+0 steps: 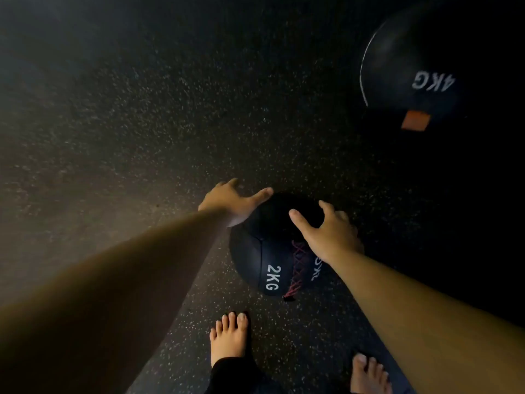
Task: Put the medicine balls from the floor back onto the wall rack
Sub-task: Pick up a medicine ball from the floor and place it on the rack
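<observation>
A black medicine ball marked 2KG (264,251), with red lacing down its seam, rests on the dark speckled floor just ahead of my bare feet. My left hand (231,201) presses against its far left side, fingers spread and thumb lying on the ball. On the ball's upper right side sits my right hand (326,233), thumb across the top and fingers curled around the flank. The two hands cup the ball between them. A second, larger black ball marked 4KG (409,64) lies on the floor at the upper right. No wall rack is in view.
Speckled rubber floor (142,123) stretches to the left and ahead. My left foot (228,338) and right foot (369,373) stand close behind the 2KG ball. An orange tag (415,120) shows at the 4KG ball's near edge. The right side is very dark.
</observation>
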Tool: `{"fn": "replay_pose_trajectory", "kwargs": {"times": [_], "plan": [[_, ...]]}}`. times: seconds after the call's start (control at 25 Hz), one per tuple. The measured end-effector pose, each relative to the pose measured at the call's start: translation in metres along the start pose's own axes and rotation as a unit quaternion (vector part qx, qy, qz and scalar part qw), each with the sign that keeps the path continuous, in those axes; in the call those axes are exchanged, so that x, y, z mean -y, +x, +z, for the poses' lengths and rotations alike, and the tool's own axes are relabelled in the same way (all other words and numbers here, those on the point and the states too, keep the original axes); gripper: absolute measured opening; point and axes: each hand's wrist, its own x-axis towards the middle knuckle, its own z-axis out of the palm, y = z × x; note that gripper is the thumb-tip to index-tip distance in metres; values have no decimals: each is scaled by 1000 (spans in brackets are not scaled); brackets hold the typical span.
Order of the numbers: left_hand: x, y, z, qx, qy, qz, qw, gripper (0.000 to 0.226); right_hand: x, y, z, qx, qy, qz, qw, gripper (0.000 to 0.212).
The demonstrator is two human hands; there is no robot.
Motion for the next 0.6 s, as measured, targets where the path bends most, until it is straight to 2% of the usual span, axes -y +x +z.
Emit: {"fn": "replay_pose_trajectory", "kwargs": {"times": [0.12,0.16,0.2,0.28,0.32,0.4,0.44,0.48,0.52,0.6], "plan": [[11,40,30,55,-42,-46,997,135,-16,28,31,9,-9,25,1000,110],[14,43,37,56,-83,-66,993,131,-20,34,39,15,7,32,999,114],[21,55,39,104,-117,-54,986,125,-23,38,46,18,29,35,999,119],[28,91,54,100,-135,-107,980,115,-25,43,53,22,93,39,995,132],[51,88,63,131,-168,-150,966,107,-25,45,56,19,121,38,992,138],[122,29,145,201,-68,-206,955,72,-27,46,60,14,161,41,986,139],[159,6,192,193,0,-215,957,58,-29,44,63,7,173,39,984,134],[196,-12,235,178,68,-199,961,51,-31,42,65,-7,186,38,982,126],[226,-28,269,180,72,-182,964,48,-35,39,67,-22,203,35,978,118],[223,-25,270,160,91,-92,978,45,-37,30,64,-52,248,24,967,110]]}}
